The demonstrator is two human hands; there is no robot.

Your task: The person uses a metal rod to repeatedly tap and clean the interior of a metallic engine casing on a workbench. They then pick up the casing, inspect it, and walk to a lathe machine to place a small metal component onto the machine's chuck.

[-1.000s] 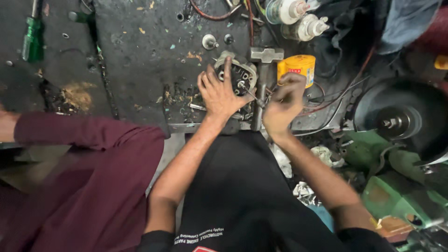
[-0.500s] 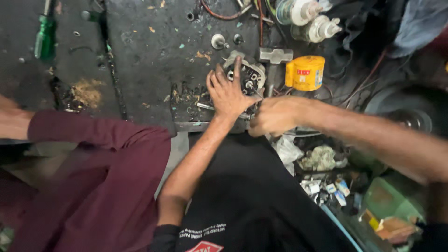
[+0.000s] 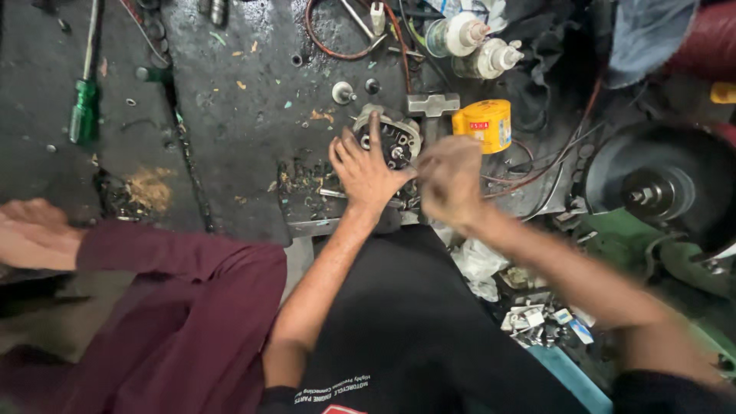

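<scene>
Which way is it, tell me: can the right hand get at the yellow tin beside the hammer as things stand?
Probably yes. The right hand, blurred, hovers just below and left of the yellow tin, with nothing between them. The hammer lies to the tin's left, off that path, and the left hand rests on the round metal part.

We have one view only, from a camera on the person's head. It looks steeply down, almost straight at the dark workbench [image 3: 245, 153], whose near edge meets the person's lap. It sits close: the forearms fill the lower half and both hands [image 3: 368, 172] land near the middle. No second view shares the scene.
</scene>
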